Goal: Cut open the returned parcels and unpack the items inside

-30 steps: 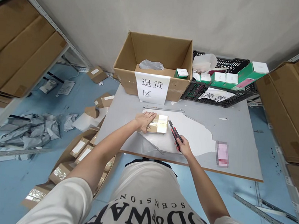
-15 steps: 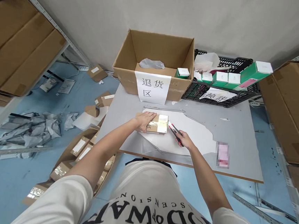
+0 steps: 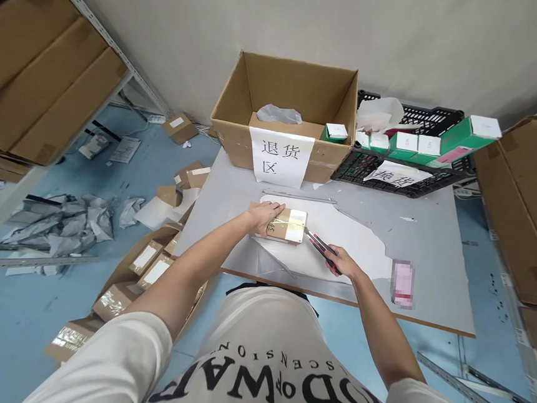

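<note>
A small taped cardboard box [image 3: 283, 230] with a white label lies on a white sheet [image 3: 359, 239] on the table. Across its left part rests my left hand [image 3: 264, 217], with the fingers toward the far edge and the thumb on the near side, gripping it. My right hand [image 3: 342, 262] is closed around a black and red utility knife [image 3: 320, 244]. The knife points up and left, its blade tip at the box's right end; I cannot tell whether it has cut in.
At the table's back stand a large open carton [image 3: 234, 139] with a paper sign and a black crate [image 3: 341, 168] holding green and white boxes. A pink item [image 3: 402, 283], blurred, lies on the right. Left of the table, an open carton [image 3: 122, 264] holds several small parcels.
The knife's tip has come to the box's right end, and its handle has swung slightly down and right. My left hand stays on the box. The whole view has shifted slightly.
</note>
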Tool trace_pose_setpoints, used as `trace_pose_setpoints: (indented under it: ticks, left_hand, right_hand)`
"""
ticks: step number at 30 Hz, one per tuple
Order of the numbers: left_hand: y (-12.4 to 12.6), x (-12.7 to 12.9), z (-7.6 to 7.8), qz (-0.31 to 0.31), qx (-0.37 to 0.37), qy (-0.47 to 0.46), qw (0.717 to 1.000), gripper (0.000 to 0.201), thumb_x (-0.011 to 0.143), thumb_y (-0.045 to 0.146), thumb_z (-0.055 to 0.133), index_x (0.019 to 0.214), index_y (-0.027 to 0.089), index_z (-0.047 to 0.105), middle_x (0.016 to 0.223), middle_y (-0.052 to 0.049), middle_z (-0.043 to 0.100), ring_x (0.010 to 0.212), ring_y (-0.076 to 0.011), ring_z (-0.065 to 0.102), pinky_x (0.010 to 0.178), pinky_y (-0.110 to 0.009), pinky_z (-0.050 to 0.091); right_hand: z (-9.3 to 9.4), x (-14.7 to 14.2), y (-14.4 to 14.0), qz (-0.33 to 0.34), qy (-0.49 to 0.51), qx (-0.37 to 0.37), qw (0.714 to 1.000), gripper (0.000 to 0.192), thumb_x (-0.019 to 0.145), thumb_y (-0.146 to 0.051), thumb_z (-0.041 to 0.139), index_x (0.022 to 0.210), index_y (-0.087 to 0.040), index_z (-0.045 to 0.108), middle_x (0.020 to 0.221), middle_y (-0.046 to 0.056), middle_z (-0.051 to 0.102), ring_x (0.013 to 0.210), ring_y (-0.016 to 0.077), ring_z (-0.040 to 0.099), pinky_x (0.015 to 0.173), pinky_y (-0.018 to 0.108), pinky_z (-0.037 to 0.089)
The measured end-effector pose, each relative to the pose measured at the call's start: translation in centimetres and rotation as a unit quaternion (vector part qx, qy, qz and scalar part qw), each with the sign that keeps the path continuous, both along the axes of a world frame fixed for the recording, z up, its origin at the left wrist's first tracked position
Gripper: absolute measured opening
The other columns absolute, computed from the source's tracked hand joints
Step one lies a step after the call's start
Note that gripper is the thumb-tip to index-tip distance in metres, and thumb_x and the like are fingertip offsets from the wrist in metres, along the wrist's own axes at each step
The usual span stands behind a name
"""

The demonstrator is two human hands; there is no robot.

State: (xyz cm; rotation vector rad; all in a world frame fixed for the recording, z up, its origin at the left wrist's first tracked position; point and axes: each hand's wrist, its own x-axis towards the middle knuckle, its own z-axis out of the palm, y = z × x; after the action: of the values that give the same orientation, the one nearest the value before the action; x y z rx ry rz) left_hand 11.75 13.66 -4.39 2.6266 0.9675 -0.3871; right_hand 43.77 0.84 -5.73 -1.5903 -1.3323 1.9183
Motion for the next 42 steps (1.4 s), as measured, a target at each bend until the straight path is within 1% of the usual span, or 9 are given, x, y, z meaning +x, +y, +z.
trace_pose_setpoints:
  ticks: [15,21,24,27,31,34,37,39,42]
  left_hand:
    - [-0.1,-0.3,-0.4,-0.007,-0.011,0.008,1.000,0.129,0.041,0.045,0.074,0.145,0.006,0.009,0.135,-0.020,0.040,0.116,-0.0345,0.044,0.103,-0.039,0.028]
    - [-1.6,-0.9,0.0,-0.015,0.014,-0.005,1.000,0.124,0.053,0.049,0.068,0.145,0.005,-0.002,0.152,-0.023,0.010,0.139,-0.0378,0.007,0.110,-0.047,0.012]
    - [-4.1,-1.1,-0.3,0.024,0.068,-0.034,0.997,0.109,0.067,0.050,0.061,0.146,0.006,0.000,0.154,-0.019,0.006,0.141,-0.0337,-0.004,0.111,-0.048,0.008]
    - [-7.1,-1.4,-0.9,0.117,0.117,-0.045,0.985,0.091,0.078,0.047,0.054,0.147,0.009,0.008,0.154,-0.017,0.010,0.142,-0.0313,-0.001,0.112,-0.050,0.007]
    - [-9.7,-2.0,-2.0,0.201,0.118,-0.030,0.972,0.078,0.084,0.042,0.048,0.147,0.011,0.014,0.153,-0.017,0.015,0.142,-0.0316,0.005,0.111,-0.052,0.012]
    - [-10.3,-2.7,-2.5,0.216,0.118,-0.036,0.968,0.077,0.086,0.043,0.046,0.147,0.010,0.013,0.153,-0.016,0.014,0.142,-0.0310,0.005,0.112,-0.051,0.013]
    - [-10.3,-3.2,-2.6,0.220,0.113,-0.043,0.968,0.075,0.087,0.043,0.044,0.148,0.011,0.013,0.154,-0.015,0.013,0.142,-0.0303,0.005,0.112,-0.050,0.015]
    - [-10.3,-3.3,-2.6,0.221,0.111,-0.045,0.968,0.072,0.088,0.042,0.042,0.148,0.012,0.014,0.154,-0.014,0.014,0.142,-0.0296,0.005,0.111,-0.049,0.018]
    - [-10.4,-3.1,-2.8,0.226,0.116,-0.045,0.966,0.069,0.090,0.040,0.039,0.148,0.011,0.015,0.154,-0.014,0.014,0.142,-0.0293,0.006,0.111,-0.048,0.019]
  right_hand:
    - [-1.2,0.4,-2.8,-0.020,0.008,0.007,1.000,0.041,0.079,-0.061,0.049,0.083,-0.021,0.043,0.049,-0.007,0.054,0.029,0.0081,0.040,0.033,0.021,0.028]
    - [-1.2,-0.9,-4.1,-0.062,0.020,0.013,0.998,0.042,0.079,-0.062,0.048,0.089,-0.021,0.043,0.057,-0.006,0.056,0.032,0.0083,0.042,0.034,0.022,0.031]
    - [-1.3,-1.6,-4.6,-0.080,0.020,0.012,0.996,0.044,0.078,-0.062,0.048,0.094,-0.021,0.043,0.059,-0.006,0.056,0.035,0.0091,0.044,0.035,0.023,0.034]
    - [-1.5,-1.8,-5.2,-0.089,0.000,0.021,0.996,0.043,0.078,-0.062,0.048,0.094,-0.022,0.043,0.062,-0.005,0.056,0.038,0.0100,0.047,0.037,0.024,0.037]
    - [-1.5,-0.4,-5.6,-0.068,-0.033,0.045,0.996,0.044,0.077,-0.064,0.049,0.089,-0.022,0.046,0.066,-0.003,0.058,0.040,0.0100,0.046,0.040,0.025,0.037]
    - [-1.6,1.7,-5.6,-0.071,-0.038,0.044,0.996,0.048,0.074,-0.067,0.050,0.090,-0.021,0.048,0.068,-0.001,0.059,0.041,0.0103,0.045,0.041,0.025,0.036]
    - [-2.4,3.5,-5.5,-0.136,-0.069,0.064,0.986,0.055,0.075,-0.071,0.043,0.096,-0.020,0.049,0.072,0.001,0.058,0.044,0.0120,0.047,0.044,0.026,0.038]
    - [-3.3,4.2,-5.3,-0.185,-0.130,0.099,0.969,0.060,0.080,-0.070,0.034,0.108,-0.019,0.049,0.076,0.002,0.057,0.051,0.0140,0.049,0.050,0.028,0.042]
    - [-5.3,3.6,-5.1,-0.193,-0.262,0.156,0.933,0.063,0.087,-0.059,0.024,0.132,-0.018,0.039,0.092,0.008,0.056,0.074,0.0199,0.056,0.071,0.034,0.047]
